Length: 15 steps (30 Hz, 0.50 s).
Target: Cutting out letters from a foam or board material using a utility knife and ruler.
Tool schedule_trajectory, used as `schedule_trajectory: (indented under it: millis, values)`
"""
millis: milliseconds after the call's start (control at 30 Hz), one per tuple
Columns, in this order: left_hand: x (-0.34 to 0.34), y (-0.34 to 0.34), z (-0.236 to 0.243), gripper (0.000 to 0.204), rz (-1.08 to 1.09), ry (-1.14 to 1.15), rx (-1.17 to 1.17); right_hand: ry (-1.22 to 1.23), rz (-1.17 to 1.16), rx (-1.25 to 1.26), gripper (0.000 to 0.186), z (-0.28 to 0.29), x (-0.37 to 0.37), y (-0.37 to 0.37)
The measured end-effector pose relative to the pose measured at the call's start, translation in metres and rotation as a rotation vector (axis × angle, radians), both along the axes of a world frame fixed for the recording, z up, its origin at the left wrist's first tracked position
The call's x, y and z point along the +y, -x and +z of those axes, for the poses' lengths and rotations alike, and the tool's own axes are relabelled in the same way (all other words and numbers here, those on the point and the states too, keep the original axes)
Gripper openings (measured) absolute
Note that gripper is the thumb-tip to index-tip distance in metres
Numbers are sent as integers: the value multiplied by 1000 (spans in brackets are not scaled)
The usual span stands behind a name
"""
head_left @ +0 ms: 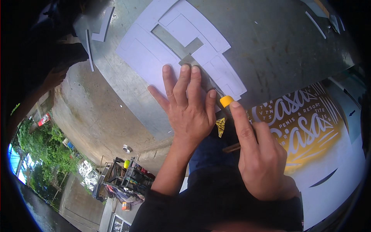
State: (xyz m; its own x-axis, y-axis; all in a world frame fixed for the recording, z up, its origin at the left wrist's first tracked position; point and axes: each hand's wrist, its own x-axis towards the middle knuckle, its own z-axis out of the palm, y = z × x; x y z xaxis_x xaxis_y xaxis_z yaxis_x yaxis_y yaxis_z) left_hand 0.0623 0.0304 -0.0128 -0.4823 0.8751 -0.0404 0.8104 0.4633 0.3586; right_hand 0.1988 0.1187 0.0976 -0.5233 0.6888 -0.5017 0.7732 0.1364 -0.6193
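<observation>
Grey sheet metal covers the table (270,42), which curves away under the fisheye lens, with a street scene far below its near edge. From the head view, a pale lilac sheet (143,58) cut into rectangular panels lies toward the table's near edge, and a metal ruler (193,63) runs across it. The left hand (189,108) lies flat on both, fingers (181,83) spread and straight, pressing the ruler down; most of the ruler's length is hidden beneath the palm. Just beside it, the right hand (259,154) is closed around a cutter with a yellow tip (226,101), the index finger stretched along its top. The tip sits against the ruler's edge, touching the sheet near the table's edge; the blade itself is too small to make out. A yellow printed banner (309,120) lies to the right, partly cut off.
</observation>
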Motion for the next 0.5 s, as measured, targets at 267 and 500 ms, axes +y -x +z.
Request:
schedule_trajectory:
  millis: [267,500]
  values:
    - [0,-1,-2,59,4,-6,3,12,-17,12,36,-26,6,13]
    - [-1,-1,-2,60,1,-9,7,25,-35,16,35,-30,2,13]
